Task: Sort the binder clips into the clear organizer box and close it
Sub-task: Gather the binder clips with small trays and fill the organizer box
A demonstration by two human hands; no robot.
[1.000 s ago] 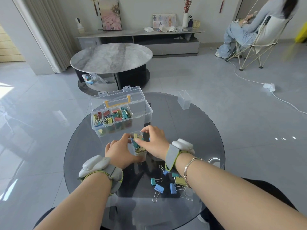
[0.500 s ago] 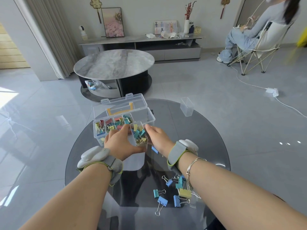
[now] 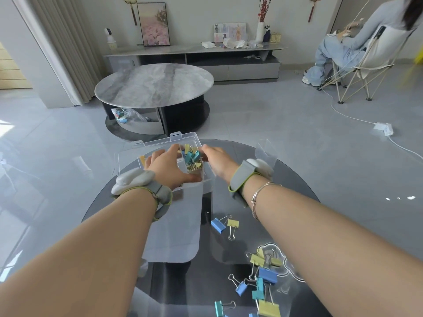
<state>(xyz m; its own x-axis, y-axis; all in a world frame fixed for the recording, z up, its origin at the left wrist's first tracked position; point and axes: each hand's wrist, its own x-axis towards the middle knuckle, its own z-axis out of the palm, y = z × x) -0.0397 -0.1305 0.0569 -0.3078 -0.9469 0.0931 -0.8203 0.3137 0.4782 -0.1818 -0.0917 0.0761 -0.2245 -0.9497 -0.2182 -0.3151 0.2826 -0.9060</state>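
The clear organizer box (image 3: 128, 161) stands open on the round glass table (image 3: 297, 186), its lid (image 3: 160, 139) tipped back. Over its right end I hold a small clear bin (image 3: 194, 164) full of teal, blue and yellow binder clips. My left hand (image 3: 168, 167) grips the bin's left and near side. My right hand (image 3: 216, 160) holds its right side with curled fingers. My left hand hides the box's other compartments. Several loose binder clips (image 3: 263, 275) lie near my right forearm, and two more, a blue and a yellow clip (image 3: 223, 225), lie nearer the box.
A second small clear bin (image 3: 265, 151) stands empty at the table's far right edge. Beyond are a marble coffee table (image 3: 155, 84), a low TV console (image 3: 194, 58), and a person seated in a folding chair (image 3: 364, 56) at the far right, with a cable across the floor.
Both hands carried the clip-filled bin away from me, from the table in front of the box up to the box's right end. The camera view tilted further down.
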